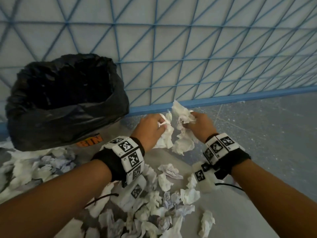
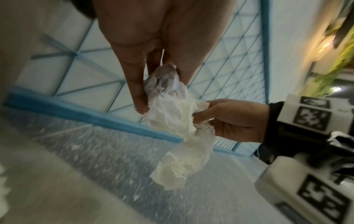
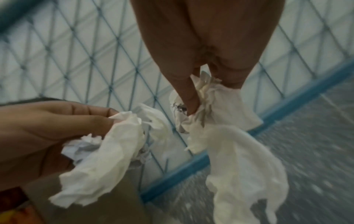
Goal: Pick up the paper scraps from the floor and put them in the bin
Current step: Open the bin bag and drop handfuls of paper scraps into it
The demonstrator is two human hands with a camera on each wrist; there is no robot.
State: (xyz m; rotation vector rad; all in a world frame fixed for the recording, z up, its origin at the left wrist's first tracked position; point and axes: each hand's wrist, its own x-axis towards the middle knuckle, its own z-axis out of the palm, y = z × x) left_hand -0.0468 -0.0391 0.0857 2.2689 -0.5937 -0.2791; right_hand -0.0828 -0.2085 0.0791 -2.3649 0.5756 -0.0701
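A bin lined with a black bag (image 1: 72, 110) stands open at the upper left, against the lattice wall. My left hand (image 1: 154, 127) grips a crumpled white paper scrap (image 1: 165, 140) in the air, right of the bin. Close beside it, my right hand (image 1: 199, 123) grips a bunch of white scraps (image 1: 183, 143) that hangs below the fist. The left wrist view has my left hand (image 2: 139, 91) pinching its scrap (image 2: 168, 118). In the right wrist view my right hand (image 3: 191, 98) clutches its hanging scraps (image 3: 239, 151). Several more scraps (image 1: 154, 208) lie on the floor under my forearms.
A blue lattice panel (image 1: 188, 57) with a blue base rail (image 1: 231, 99) runs behind the bin and both hands. An orange BIN label (image 1: 90, 140) shows below the bag. More crumpled paper (image 1: 34, 169) is piled at the left. Speckled grey floor (image 1: 274, 152) stretches to the right.
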